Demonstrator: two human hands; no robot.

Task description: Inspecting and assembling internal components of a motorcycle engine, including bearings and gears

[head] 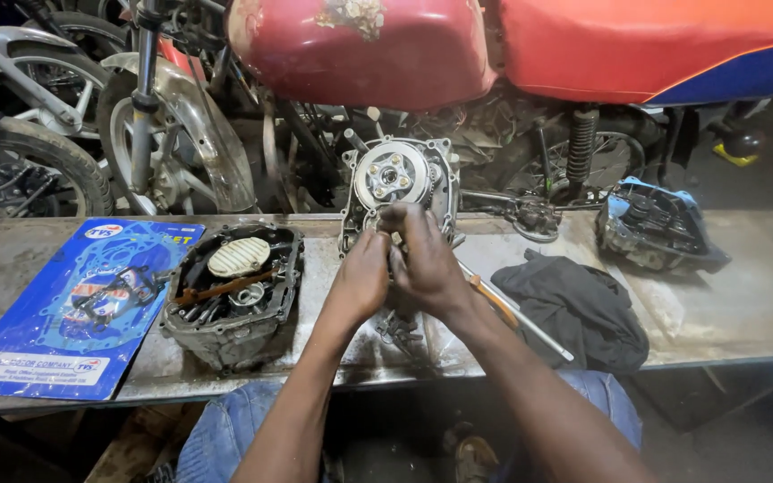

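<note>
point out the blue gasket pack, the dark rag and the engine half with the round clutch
blue gasket pack (pixel 55 313): head view, middle of its flat blue card
dark rag (pixel 583 313): head view, centre of the crumpled cloth
engine half (pixel 440 192): head view, its grey casing right of the round clutch

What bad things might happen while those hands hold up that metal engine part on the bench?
The engine case stands upright, steadied only by the left hand and right hand; it might tip and pinch fingers. The long metal rod lies beside the right wrist near the bench edge, so an elbow could knock it off. Small loose parts under the hands might roll away.
</note>
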